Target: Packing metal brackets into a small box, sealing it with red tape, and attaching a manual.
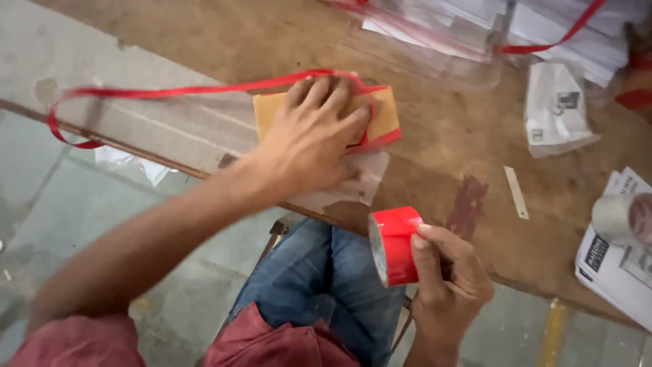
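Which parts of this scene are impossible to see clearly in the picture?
- Head view: the top of the tan packet is mostly hidden under the left hand.
- Where the red tape strip ends on the packet is covered by that hand.
- The far side of the red tape roll is hidden by the right hand.
- The grey roll is cut off by the right edge.
- The paper stacks are cut off by the top edge.

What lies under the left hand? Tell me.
The left hand presses flat on a tan packet wrapped with red tape, lying on clear plastic on the table. The packet's middle is covered.
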